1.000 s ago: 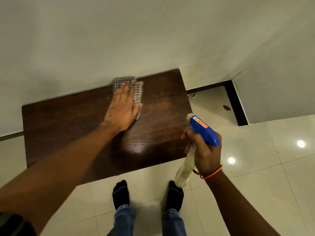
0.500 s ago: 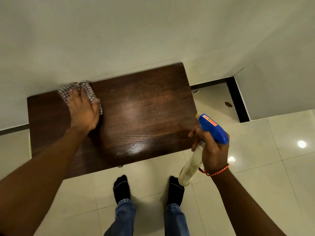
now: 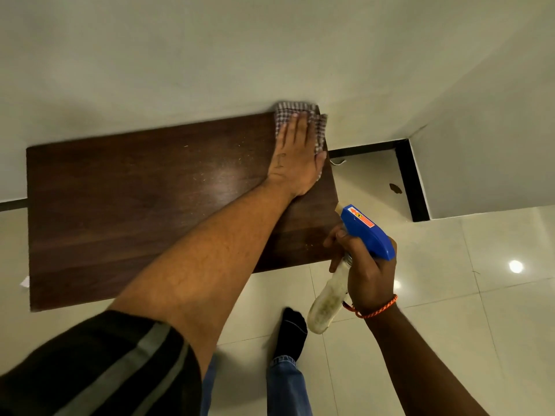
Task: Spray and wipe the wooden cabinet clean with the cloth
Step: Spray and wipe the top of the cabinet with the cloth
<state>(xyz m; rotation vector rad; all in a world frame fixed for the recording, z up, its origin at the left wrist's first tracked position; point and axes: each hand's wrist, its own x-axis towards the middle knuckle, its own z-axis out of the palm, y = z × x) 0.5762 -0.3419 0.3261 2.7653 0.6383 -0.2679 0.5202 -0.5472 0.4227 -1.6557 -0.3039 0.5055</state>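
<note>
**Cloth (image 3: 300, 111) at the cabinet's (image 3: 135, 205) far right corner, bottle (image 3: 330, 295) in hand**

Our left hand (image 3: 295, 157) lies flat on the cloth, fingers straight and close together, pressing it onto the cabinet top. No finger curls round the fabric. The checked cloth sits at the far right corner of the dark wooden top, up against the wall (image 3: 210, 55). Its edges show past our fingertips and along the thumb side, reaching the cabinet's right edge. Our left arm crosses the top from the lower left, and its black sleeve (image 3: 105, 370) has grey stripes. Pale specks and a soft glare show on the wood near the hand.

Our right hand (image 3: 365, 271) grasps the bottle at the neck, fingers wrapped round it under the blue spray head. We cannot tell whether the trigger is squeezed. The bottle is off the cabinet, just beside its near right corner and above the floor (image 3: 480, 325). It is tilted, with the nozzle up towards the cabinet and the cloudy body down towards us. An orange bracelet (image 3: 375, 309) circles that wrist.

Below, a black sock (image 3: 292, 331) and jeans (image 3: 285, 385) show over glossy pale tiles. A black skirting (image 3: 411, 181) runs along the wall's foot on the right.
</note>
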